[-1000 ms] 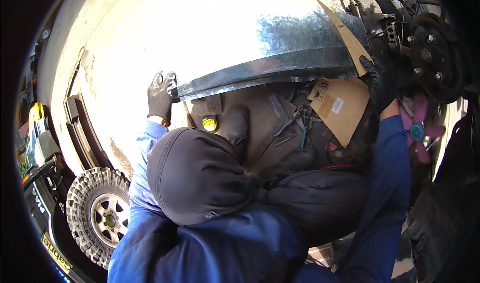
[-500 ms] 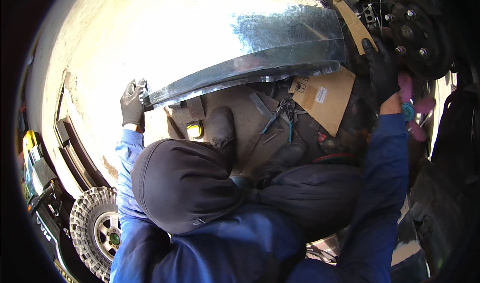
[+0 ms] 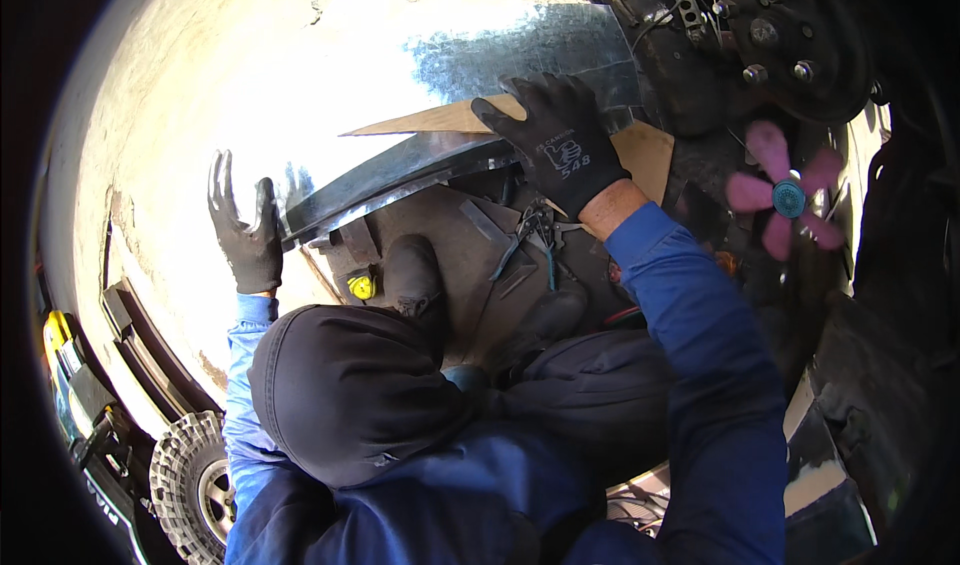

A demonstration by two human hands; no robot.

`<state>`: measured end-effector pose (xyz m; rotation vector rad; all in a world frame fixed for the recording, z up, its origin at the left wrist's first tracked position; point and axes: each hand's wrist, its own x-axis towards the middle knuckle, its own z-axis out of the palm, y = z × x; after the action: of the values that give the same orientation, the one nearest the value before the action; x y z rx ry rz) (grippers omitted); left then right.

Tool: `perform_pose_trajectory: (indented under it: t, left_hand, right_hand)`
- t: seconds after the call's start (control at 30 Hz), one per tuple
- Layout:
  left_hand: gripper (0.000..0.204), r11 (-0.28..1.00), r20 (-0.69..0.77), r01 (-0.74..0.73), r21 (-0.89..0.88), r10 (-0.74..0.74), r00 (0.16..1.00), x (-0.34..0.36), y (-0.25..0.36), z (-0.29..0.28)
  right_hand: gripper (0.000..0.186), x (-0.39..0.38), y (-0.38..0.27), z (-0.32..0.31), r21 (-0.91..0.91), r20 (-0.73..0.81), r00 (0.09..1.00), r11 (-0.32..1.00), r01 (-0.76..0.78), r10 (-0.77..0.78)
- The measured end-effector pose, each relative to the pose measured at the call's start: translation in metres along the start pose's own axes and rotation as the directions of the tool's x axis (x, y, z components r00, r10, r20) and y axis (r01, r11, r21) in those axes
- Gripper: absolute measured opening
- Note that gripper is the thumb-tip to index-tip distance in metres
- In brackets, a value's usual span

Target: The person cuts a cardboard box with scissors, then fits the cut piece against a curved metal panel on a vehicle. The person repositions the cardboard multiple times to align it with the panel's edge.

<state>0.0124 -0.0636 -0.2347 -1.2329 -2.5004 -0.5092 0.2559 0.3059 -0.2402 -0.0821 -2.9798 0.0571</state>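
Note:
A bent sheet of shiny metal (image 3: pixel 530 55) lies in front of me, its folded lip along the near side. At its left end my left hand (image 3: pixel 245 235), in a black glove, has its fingers stretched out and apart, with the thumb beside the metal corner. My right hand (image 3: pixel 560 150), also gloved, pinches a long tapered strip of brown cardboard (image 3: pixel 430 120) over the metal; its palm hides part of the folded edge. The strip's narrow tip points left.
Pliers or snips (image 3: pixel 537 233) and a yellow tape measure (image 3: pixel 361 285) lie near my shoes. More cardboard (image 3: pixel 645 160) sits under the sheet's right end. A pink fan (image 3: pixel 787 195) and a wheel hub (image 3: pixel 765 40) stand at right, a knobby tyre (image 3: pixel 185 480) at lower left.
My right hand has swung left with the cardboard strip, from beside the hub to over the metal sheet. My left hand has opened and let go of the sheet's left end.

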Motion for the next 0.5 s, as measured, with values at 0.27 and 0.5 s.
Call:
perform_pose_trajectory:
  t: [0.27, 0.5]
  left_hand:
    - [0.044, 0.955, 0.331, -0.213, -0.206, 0.273, 0.903, 0.045, 0.072, 0.027]
    - [0.039, 0.956, 0.289, -0.206, -0.209, 0.261, 0.921, 0.041, 0.077, 0.034]
  right_hand:
    - [0.072, 0.010, -0.006, -0.001, 0.122, 0.062, 0.996, 0.990, -0.070, 0.063]
    - [0.083, -0.013, 0.062, -0.003, 0.237, -0.126, 0.922, 0.913, -0.331, 0.367]
